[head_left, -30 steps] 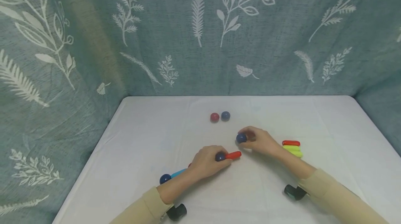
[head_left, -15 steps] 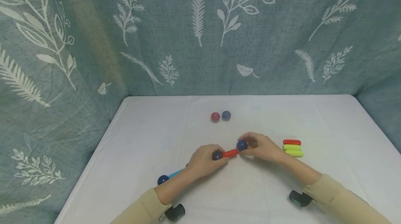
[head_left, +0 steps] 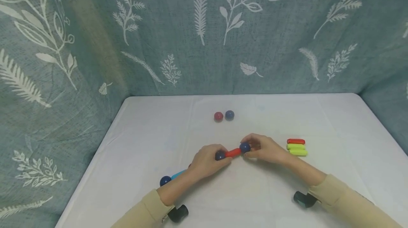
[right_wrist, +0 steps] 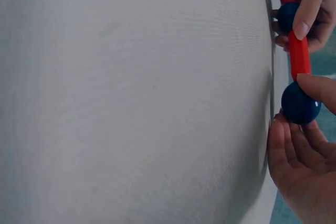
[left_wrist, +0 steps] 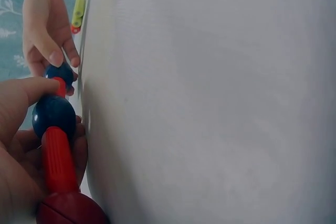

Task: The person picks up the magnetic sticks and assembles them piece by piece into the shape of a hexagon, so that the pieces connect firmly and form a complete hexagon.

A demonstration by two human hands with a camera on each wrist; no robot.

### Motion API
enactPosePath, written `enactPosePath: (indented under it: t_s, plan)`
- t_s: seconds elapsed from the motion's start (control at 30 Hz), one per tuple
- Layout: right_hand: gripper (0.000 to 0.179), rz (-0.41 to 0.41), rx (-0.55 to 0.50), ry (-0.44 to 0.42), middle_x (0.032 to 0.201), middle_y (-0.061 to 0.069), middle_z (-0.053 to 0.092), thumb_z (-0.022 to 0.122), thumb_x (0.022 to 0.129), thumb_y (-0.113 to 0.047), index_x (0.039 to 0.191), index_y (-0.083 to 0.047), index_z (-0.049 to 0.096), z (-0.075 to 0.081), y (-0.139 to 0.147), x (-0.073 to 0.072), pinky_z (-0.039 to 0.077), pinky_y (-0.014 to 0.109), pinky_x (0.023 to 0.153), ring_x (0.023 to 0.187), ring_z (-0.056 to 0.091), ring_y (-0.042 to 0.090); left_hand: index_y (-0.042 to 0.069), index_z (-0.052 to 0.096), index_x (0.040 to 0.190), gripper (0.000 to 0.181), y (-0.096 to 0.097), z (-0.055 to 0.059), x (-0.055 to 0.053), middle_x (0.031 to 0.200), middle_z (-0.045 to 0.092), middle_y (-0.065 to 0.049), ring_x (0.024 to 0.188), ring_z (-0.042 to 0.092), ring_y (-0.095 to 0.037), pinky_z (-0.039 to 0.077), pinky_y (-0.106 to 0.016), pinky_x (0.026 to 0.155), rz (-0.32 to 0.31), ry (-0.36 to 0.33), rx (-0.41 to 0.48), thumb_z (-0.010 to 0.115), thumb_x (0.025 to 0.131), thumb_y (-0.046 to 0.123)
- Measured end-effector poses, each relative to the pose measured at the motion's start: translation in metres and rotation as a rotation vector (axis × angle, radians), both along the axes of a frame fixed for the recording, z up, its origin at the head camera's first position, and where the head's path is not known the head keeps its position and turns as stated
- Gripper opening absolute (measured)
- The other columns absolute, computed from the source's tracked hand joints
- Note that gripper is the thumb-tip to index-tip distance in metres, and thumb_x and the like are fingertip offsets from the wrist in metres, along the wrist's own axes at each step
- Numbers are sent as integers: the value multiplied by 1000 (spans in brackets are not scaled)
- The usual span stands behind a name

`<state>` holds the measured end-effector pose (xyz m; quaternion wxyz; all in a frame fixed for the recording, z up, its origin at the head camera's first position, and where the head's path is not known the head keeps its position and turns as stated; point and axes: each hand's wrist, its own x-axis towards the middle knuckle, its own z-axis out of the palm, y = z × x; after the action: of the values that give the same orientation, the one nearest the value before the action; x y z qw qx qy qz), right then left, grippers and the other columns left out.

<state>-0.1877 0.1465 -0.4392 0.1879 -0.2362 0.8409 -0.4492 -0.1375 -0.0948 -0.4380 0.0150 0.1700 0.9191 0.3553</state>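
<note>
My left hand (head_left: 208, 160) holds a chain of balls and rods, its thumb and fingers around a dark blue ball (left_wrist: 54, 117). A red rod (left_wrist: 59, 158) runs from that ball back to a dark red ball (left_wrist: 72, 211). Another red rod (head_left: 233, 153) leads from the held ball toward my right hand. My right hand (head_left: 266, 148) pinches a second blue ball (right_wrist: 301, 103), which meets this rod's far end. Past my left forearm, a light blue rod (head_left: 177, 174) and a blue ball (head_left: 165, 181) show; the stretch beneath the hand is hidden.
A red ball (head_left: 218, 116) and a blue ball (head_left: 229, 115) lie side by side toward the back of the white table (head_left: 153, 125). Right of my right hand, a red rod (head_left: 295, 141) lies beside two yellow-green rods (head_left: 297, 149). A patterned curtain (head_left: 178, 36) hangs behind.
My right hand has brought its blue ball from beyond the red rod's free end down onto that end. The left hand and its chain have shifted slightly left.
</note>
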Motion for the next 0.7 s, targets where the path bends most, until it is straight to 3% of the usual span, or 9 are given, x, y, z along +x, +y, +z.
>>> enactPosePath:
  t_s: [0.23,0.43,0.7]
  plan:
    - [41,26,-14,-17,118,10,64,75,84,-16,121,-8,60,0,0,1,49,43,93,114,59,33,12,69,111,32,9,3,-5,91,70,3,81,61,-11,48,-26,70,-38,45,-36,76,84,28]
    - [40,27,-11,6,117,9,65,75,85,-17,121,-8,60,0,1,0,50,41,92,113,60,31,10,66,117,40,23,6,-11,96,70,0,82,62,-12,47,-26,68,-69,13,-62,77,83,29]
    - [40,2,15,9,117,9,65,75,85,-20,119,-8,61,0,1,2,50,44,91,114,59,32,11,66,115,37,33,1,-16,83,64,3,76,57,-11,43,-24,63,-77,18,-65,77,84,27]
